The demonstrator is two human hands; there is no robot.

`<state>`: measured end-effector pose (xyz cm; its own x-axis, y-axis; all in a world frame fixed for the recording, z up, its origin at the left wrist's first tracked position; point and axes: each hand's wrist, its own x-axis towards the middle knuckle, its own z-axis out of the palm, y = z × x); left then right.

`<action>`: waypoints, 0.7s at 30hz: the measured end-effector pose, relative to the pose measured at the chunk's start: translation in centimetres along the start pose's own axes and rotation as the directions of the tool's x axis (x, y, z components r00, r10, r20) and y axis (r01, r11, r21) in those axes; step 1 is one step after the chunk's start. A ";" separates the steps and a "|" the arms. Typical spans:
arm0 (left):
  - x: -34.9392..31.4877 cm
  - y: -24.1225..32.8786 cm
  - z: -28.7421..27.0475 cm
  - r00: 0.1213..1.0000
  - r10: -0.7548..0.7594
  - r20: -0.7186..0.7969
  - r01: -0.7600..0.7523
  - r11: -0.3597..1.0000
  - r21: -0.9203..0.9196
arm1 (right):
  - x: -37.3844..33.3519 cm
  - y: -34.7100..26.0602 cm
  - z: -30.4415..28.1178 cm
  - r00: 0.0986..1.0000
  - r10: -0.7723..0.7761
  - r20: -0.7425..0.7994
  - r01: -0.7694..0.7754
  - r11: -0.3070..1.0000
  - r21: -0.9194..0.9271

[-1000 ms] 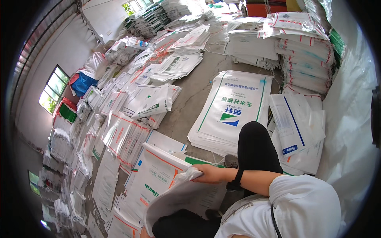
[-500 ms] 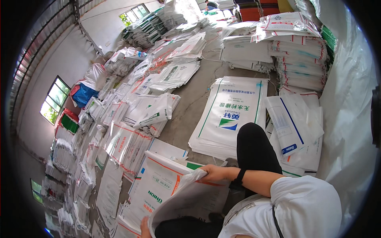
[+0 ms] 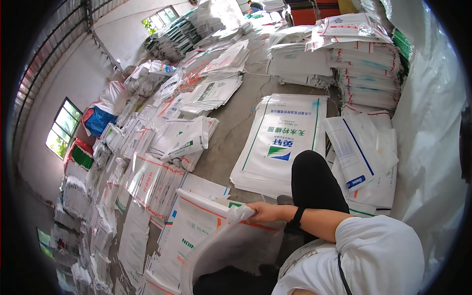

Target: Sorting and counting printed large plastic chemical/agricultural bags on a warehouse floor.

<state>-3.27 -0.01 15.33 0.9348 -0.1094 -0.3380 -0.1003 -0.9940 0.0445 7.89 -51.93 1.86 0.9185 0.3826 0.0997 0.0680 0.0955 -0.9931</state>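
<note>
My right hand (image 3: 265, 212), with a black band at the wrist, is closed on the upper edge of a white woven sack (image 3: 209, 255). The sack bends up in a curve over my dark-trousered leg, its pale side facing me. Beneath it lies a pile of similar white sacks (image 3: 169, 236) with orange and green print. My left hand is out of sight, beyond the lower edge or behind the curved sack. Just past my raised knee (image 3: 317, 179) lies a flat stack of white sacks (image 3: 282, 132) with green lines and blue-green print.
To the right are loose sacks (image 3: 351, 152) with a blue stripe, beside a hanging translucent sheet (image 3: 430, 147). Tall bundled stacks (image 3: 368, 73) stand behind them. Many sack piles (image 3: 162, 182) spread along the left side. Far back, a person (image 3: 254, 7) bends over.
My left hand, earlier seen at the sack's lower edge, has gone from view. The held sack has folded a little further over the printed one. My right hand keeps its grip.
</note>
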 end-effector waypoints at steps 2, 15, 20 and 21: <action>-3.3 4.1 -2.4 1.000 -0.024 0.017 0.024 0.999 0.032 | 0.0 -1.1 0.3 0.998 0.002 -0.058 -0.001 1.000 0.010; -10.4 6.5 6.2 0.955 -0.289 0.067 0.278 0.795 -0.539 | 1.0 -1.4 -0.6 0.994 0.070 0.088 -0.070 0.998 0.000; -9.3 11.4 3.4 0.860 -0.503 -0.082 0.466 0.841 -0.276 | 0.5 -1.3 -1.2 0.979 0.106 0.172 -0.083 0.988 -0.133; -9.2 12.0 3.4 0.827 -0.539 -0.158 0.489 0.830 -0.268 | 0.5 -1.3 -1.0 0.980 0.105 0.170 -0.082 0.988 -0.133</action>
<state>-14.18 -10.92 15.78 0.8814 0.4464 -0.1546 0.4656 -0.8763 0.1236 8.66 -52.76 3.10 0.8407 0.5415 0.0043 0.0432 -0.0593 -0.9973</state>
